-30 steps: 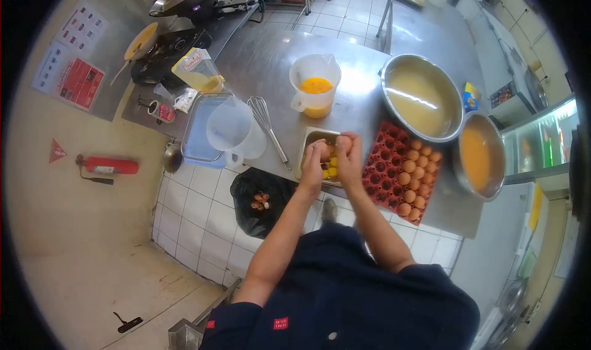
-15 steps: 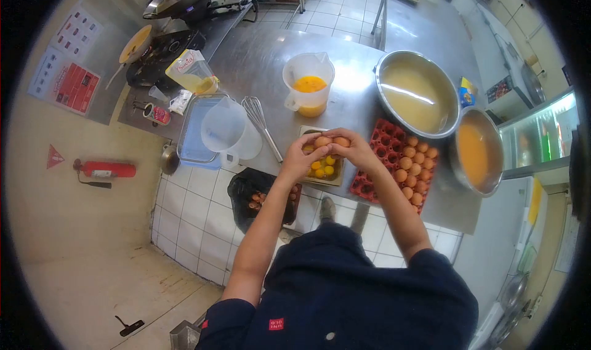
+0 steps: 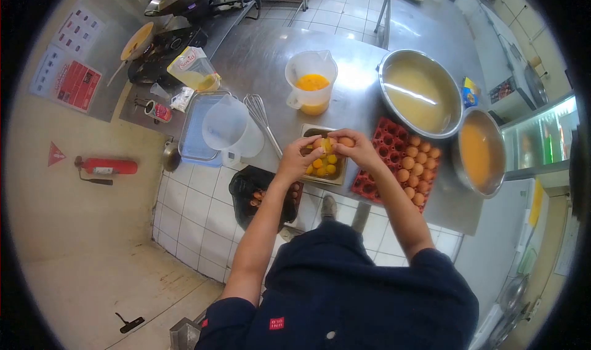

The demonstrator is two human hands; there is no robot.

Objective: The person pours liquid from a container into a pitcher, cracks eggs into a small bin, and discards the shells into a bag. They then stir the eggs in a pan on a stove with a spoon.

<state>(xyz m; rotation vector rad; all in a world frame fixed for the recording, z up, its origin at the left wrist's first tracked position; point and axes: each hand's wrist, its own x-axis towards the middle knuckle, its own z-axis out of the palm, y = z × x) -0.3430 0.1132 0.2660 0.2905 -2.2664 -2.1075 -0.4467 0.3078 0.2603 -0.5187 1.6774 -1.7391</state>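
My left hand is closed on a brown eggshell piece. Facing it, my right hand grips a brown egg; whether that one is whole or a shell half is hard to tell. Yellow egg content shows between the fingertips of both hands. Directly below sits a rectangular metal pan with several yolks in it. Right of the pan, a red egg tray carries several brown eggs on its right side, while its left cups hold none.
Behind the pan stands a jug of yellow egg, with a whisk to its left. An empty clear jug rests by a blue basket. Two large bowls stand right. A black bin bag with shells hangs below the table edge.
My hands have drawn slightly apart over the pan. The egg between them has come open, and yellow content now shows where two brown shells were close together.
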